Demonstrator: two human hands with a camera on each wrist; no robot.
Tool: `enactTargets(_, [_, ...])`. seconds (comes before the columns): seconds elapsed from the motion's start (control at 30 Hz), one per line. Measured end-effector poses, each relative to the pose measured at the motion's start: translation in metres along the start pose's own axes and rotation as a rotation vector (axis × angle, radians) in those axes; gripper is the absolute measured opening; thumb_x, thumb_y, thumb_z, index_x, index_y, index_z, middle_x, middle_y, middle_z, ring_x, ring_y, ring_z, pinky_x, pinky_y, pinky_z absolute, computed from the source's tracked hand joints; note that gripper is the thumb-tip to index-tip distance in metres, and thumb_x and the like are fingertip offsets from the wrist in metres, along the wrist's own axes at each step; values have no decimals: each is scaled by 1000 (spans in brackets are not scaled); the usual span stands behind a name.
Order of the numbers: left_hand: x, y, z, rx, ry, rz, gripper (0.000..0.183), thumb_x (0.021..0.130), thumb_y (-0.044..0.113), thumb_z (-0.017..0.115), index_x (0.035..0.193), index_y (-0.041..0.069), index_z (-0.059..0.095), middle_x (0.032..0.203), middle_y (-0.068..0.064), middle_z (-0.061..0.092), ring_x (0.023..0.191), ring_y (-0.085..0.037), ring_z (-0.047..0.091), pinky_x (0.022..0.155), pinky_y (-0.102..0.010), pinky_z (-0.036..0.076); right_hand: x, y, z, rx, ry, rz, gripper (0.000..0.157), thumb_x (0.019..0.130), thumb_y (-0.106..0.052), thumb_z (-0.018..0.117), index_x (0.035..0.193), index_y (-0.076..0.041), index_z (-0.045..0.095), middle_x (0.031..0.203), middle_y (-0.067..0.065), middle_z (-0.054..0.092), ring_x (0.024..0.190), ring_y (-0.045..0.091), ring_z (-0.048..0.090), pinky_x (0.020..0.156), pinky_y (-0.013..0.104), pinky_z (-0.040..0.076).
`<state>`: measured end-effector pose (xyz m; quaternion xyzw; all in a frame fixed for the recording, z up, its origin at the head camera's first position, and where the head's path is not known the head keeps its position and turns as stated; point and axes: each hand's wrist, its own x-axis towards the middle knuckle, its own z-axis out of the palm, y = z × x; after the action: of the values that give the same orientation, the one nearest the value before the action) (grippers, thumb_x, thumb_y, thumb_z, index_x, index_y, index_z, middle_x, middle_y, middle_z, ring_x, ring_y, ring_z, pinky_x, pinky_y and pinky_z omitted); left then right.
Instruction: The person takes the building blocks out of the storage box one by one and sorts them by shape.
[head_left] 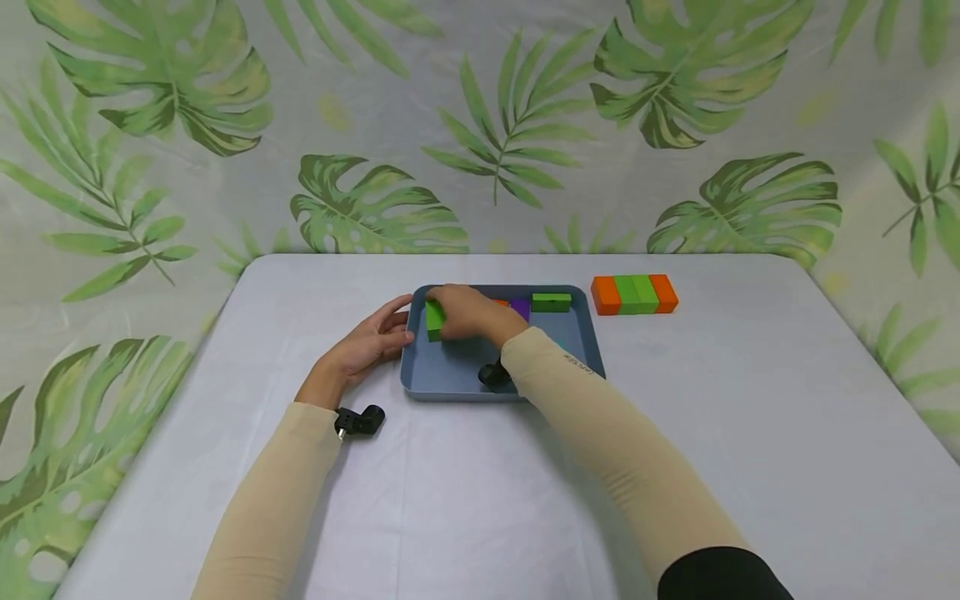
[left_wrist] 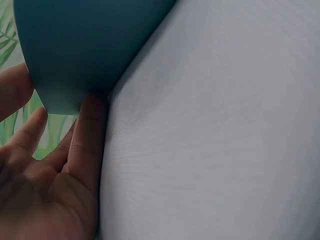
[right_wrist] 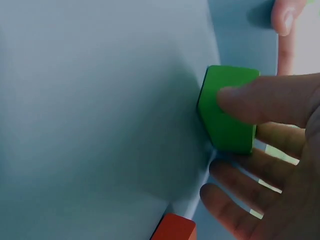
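A blue-grey rectangular tray [head_left: 465,385] lies on the table. My right hand [head_left: 472,314] pinches a green block [right_wrist: 230,110] at the tray's left end, its thumb across one face; the block [head_left: 435,321] also shows in the head view. My left hand [head_left: 367,346] is at the tray's left side, with mostly straight fingers [left_wrist: 90,130] touching the outer wall. Along the tray's far side are an orange-red block [right_wrist: 175,229], a purple block [head_left: 521,309] and another green block [head_left: 551,302]. My right hand and forearm hide part of the tray.
Right of the tray, a row of orange and green blocks [head_left: 634,295] stands on the white tablecloth [head_left: 450,500]. A leaf-patterned cloth [head_left: 525,125] hangs behind the table. A small black device [head_left: 360,421] is strapped at my left wrist.
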<state>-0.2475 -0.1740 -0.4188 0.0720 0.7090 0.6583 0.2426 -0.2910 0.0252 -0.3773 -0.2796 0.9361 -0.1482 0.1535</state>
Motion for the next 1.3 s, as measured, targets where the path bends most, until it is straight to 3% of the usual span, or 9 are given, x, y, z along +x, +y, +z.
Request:
enactTargets(0.33, [2,-3,-1,9,-11,-8,75,101,5,52,161,27,13,165,-11,22,148,-30,32,102,-26,43,-2,5,2,46,-13,-15,70,87,-18,73,149,-9,42,145,11,52,124,25,52,113,39,41])
enactTargets(0.63, [0,1,0,-5,3,2,75,101,4,51,161,25,13,165,-12,23,148,-31,33,90,-16,48,-1,7,1,60,-21,-32,67,88,-20,74,147,-13,43,146,8,52,126,22,51,114,39,39])
enactTargets(1.13, [0,1,0,-11,10,-12,74,101,5,52,161,26,14,165,-13,23,149,-31,32,117,-46,33,-14,4,-18,60,-43,-54,71,85,-24,76,148,-10,45,137,8,55,116,21,52,106,38,45])
enactTargets(1.3, [0,1,1,-14,8,-19,75,100,5,53,161,26,14,165,-12,22,149,-30,32,118,-47,32,-30,6,-32,1,-22,-84,71,84,-25,76,146,-8,48,133,9,55,113,22,52,102,38,46])
